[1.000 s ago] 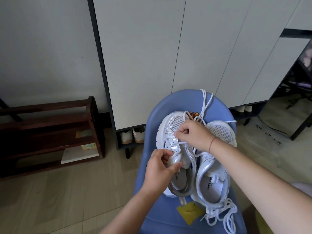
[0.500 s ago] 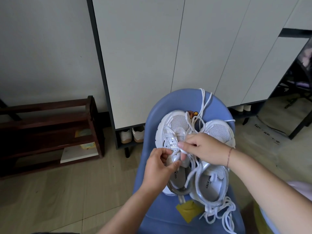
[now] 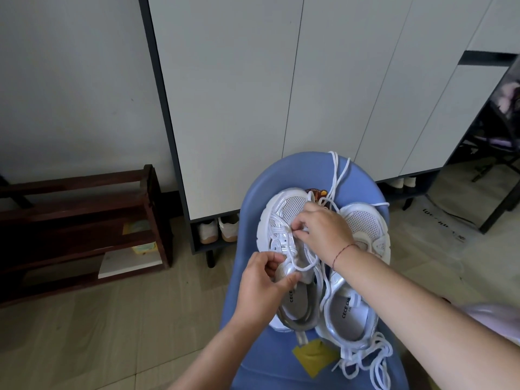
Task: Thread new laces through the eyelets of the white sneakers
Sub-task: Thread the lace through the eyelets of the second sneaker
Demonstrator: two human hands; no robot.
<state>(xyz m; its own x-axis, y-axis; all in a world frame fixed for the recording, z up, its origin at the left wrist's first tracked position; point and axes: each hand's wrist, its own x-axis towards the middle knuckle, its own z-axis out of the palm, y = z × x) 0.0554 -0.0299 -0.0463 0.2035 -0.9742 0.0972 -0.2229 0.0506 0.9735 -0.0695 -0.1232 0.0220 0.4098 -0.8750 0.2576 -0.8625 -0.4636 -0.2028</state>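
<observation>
Two white sneakers lie side by side on a blue chair (image 3: pixel 253 350), toes pointing away from me. My left hand (image 3: pixel 261 282) grips the tongue of the left sneaker (image 3: pixel 278 218) near its opening. Over that shoe's eyelet rows, my right hand (image 3: pixel 323 229) pinches a white lace (image 3: pixel 302 267) at an eyelet; a loop of it runs back toward my left thumb. My right forearm crosses the right sneaker (image 3: pixel 365 220). More lace (image 3: pixel 339 173) trails over the chair's back, and a loose bundle of lace (image 3: pixel 371 358) lies at the right shoe's heel.
A yellow tag (image 3: pixel 312 356) lies on the seat below the shoes. Behind the chair stands a white cabinet (image 3: pixel 253 94) with shoes (image 3: pixel 219 228) under it. A dark wooden shoe rack (image 3: pixel 84 229) is at the left. Black furniture legs (image 3: pixel 495 209) stand at the right.
My right hand moved away from me, from beside my left hand up to the eyelets near the toe, carrying the lace. My left hand kept its grip on the tongue.
</observation>
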